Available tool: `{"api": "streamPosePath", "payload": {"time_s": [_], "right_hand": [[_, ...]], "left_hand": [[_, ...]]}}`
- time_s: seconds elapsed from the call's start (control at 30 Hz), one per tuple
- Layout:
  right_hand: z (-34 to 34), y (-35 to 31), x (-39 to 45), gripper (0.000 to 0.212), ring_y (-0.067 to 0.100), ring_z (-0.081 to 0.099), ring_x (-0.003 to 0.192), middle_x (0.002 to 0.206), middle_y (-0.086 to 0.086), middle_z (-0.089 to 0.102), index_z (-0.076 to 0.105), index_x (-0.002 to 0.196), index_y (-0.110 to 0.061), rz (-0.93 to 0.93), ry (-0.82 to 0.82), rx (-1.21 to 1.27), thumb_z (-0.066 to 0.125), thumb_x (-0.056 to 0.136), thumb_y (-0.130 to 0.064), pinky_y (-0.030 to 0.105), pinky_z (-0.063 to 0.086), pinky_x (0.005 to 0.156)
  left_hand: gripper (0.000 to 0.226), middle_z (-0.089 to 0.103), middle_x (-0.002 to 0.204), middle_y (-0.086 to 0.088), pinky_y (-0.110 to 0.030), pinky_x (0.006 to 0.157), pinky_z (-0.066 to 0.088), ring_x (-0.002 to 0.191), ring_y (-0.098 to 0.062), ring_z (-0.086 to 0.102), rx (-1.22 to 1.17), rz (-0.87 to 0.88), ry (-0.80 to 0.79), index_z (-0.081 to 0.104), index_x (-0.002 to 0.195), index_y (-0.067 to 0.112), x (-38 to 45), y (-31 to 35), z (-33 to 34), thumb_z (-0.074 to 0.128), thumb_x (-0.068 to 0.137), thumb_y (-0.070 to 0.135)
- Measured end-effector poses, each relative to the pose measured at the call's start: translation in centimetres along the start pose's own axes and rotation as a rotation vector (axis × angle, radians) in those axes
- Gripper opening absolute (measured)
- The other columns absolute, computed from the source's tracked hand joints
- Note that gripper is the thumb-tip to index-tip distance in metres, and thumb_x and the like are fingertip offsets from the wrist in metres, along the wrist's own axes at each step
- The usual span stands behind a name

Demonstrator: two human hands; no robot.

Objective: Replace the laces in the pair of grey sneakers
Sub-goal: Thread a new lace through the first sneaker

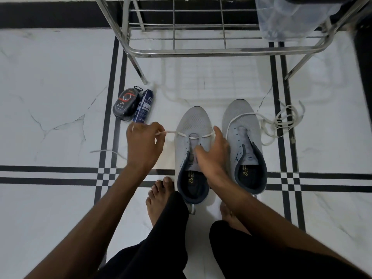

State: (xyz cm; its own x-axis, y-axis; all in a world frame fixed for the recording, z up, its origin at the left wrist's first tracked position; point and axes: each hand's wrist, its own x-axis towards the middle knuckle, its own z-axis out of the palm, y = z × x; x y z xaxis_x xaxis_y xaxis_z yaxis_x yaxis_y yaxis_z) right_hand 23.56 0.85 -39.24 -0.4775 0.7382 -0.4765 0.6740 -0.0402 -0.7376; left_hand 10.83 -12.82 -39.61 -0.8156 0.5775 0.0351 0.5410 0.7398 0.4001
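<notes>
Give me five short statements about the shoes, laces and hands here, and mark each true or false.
1. The left hand pinches a white lace pulled out sideways from the left sneaker. True.
2. The right sneaker is fully laced. False: its eyelets are bare; a loose lace only lies across its toe and onto the floor.
3. The right hand rests on the left sneaker. True.
4. Both sneakers sit on the metal rack. False: they stand on the floor in front of it.
5. A blue can lies left of the sneakers. True.
</notes>
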Motion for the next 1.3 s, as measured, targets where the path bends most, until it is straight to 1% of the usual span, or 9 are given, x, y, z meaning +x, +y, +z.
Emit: {"api": "streamPosePath", "payload": {"time_s": [0.2, 0.3, 0.43, 0.53, 0.67, 0.87, 1.0, 1.17, 1.3], "right_hand": [[-3.7, -1.7, -0.2, 0.045, 0.006, 0.050, 0.113, 0.121, -0.012, 0.047, 0.056, 0.119, -0.034, -0.299, -0.019, -0.004, 0.054, 0.087, -0.002, 0.029, 0.050, 0.093], [-5.2, -1.5, 2.5, 0.044, 0.016, 0.048, 0.126, 0.132, -0.001, 0.053, 0.054, 0.132, -0.023, -0.372, -0.186, -0.336, 0.050, 0.094, 0.000, 0.033, 0.044, 0.103], [-5.0, -2.3, 3.3, 0.034, 0.013, 0.060, 0.109, 0.117, -0.003, 0.065, 0.063, 0.123, -0.020, -0.439, -0.386, -0.473, 0.052, 0.095, -0.006, 0.032, 0.050, 0.094], [-2.7, -3.1, 1.6, 0.019, 0.003, 0.063, 0.091, 0.099, -0.008, 0.069, 0.071, 0.109, -0.018, -0.384, -0.610, -0.214, 0.065, 0.092, -0.013, 0.024, 0.051, 0.082], [0.0, -4.5, -1.0, 0.052, 0.008, 0.051, 0.124, 0.134, -0.010, 0.055, 0.051, 0.136, -0.037, -0.252, -0.835, 0.005, 0.074, 0.089, -0.034, 0.030, 0.046, 0.104], [-1.5, -4.9, -1.1, 0.017, 0.004, 0.066, 0.087, 0.089, -0.004, 0.072, 0.067, 0.099, -0.012, -0.273, -0.858, 0.113, 0.053, 0.103, -0.022, 0.024, 0.051, 0.083], [-5.5, -3.6, 1.1, 0.019, 0.008, 0.061, 0.072, 0.078, -0.002, 0.066, 0.073, 0.103, -0.011, -0.261, -0.697, 0.030, 0.055, 0.102, -0.017, 0.020, 0.049, 0.068], [-7.6, -3.1, 3.8, 0.015, 0.011, 0.062, 0.076, 0.083, -0.003, 0.071, 0.076, 0.098, -0.016, -0.347, -0.487, -0.201, 0.062, 0.098, -0.021, 0.036, 0.054, 0.078], [-7.8, -3.2, 5.1, 0.014, 0.012, 0.069, 0.072, 0.080, -0.007, 0.072, 0.076, 0.099, -0.020, -0.327, -0.352, -0.278, 0.062, 0.098, -0.021, 0.020, 0.050, 0.061]], "left_hand": [[0.015, 0.073, 0.092, 0.005, -0.035, 0.077, 0.053, 0.089, -0.019, 0.067, 0.099, -0.022, -0.233, 0.071, 0.103, 0.025, 0.9, 0.7, -5.6, 0.069, 0.091, 0.034], [0.015, 0.073, 0.097, 0.005, -0.033, 0.077, 0.050, 0.094, -0.020, 0.066, 0.164, -0.094, -0.355, 0.072, 0.103, 0.028, 0.9, 0.9, -6.2, 0.063, 0.095, 0.035], [0.021, 0.074, 0.091, 0.000, -0.038, 0.088, 0.049, 0.091, -0.021, 0.067, 0.113, -0.012, -0.211, 0.074, 0.109, 0.023, 0.3, 1.2, -5.2, 0.065, 0.093, 0.034], [0.022, 0.069, 0.084, -0.001, -0.032, 0.079, 0.050, 0.084, -0.015, 0.066, -0.360, -0.254, -0.169, 0.067, 0.114, 0.022, 0.8, 2.5, -5.9, 0.067, 0.092, 0.028], [0.031, 0.070, 0.092, -0.003, -0.030, 0.069, 0.058, 0.073, -0.012, 0.069, -1.217, -0.698, -0.272, 0.056, 0.126, 0.014, 3.6, 4.4, -7.9, 0.062, 0.095, 0.011], [0.031, 0.065, 0.102, -0.009, -0.022, 0.068, 0.057, 0.075, -0.011, 0.064, -1.542, -0.757, -0.223, 0.057, 0.120, 0.008, 5.5, 4.5, -8.3, 0.047, 0.097, -0.010], [0.034, 0.062, 0.091, -0.004, -0.016, 0.062, 0.053, 0.067, -0.008, 0.057, -1.440, -0.769, -0.149, 0.059, 0.117, 0.006, 5.2, 2.3, -6.9, 0.043, 0.095, -0.015], [0.036, 0.063, 0.084, -0.003, -0.018, 0.054, 0.046, 0.065, -0.010, 0.053, -1.039, -0.697, -0.058, 0.058, 0.116, 0.003, 3.3, -0.3, -4.7, 0.042, 0.092, -0.017], [0.032, 0.067, 0.105, -0.011, -0.026, 0.065, 0.055, 0.080, -0.018, 0.061, -0.708, -0.677, -0.043, 0.062, 0.117, 0.004, 2.4, -2.2, -3.8, 0.047, 0.093, -0.012]]}}
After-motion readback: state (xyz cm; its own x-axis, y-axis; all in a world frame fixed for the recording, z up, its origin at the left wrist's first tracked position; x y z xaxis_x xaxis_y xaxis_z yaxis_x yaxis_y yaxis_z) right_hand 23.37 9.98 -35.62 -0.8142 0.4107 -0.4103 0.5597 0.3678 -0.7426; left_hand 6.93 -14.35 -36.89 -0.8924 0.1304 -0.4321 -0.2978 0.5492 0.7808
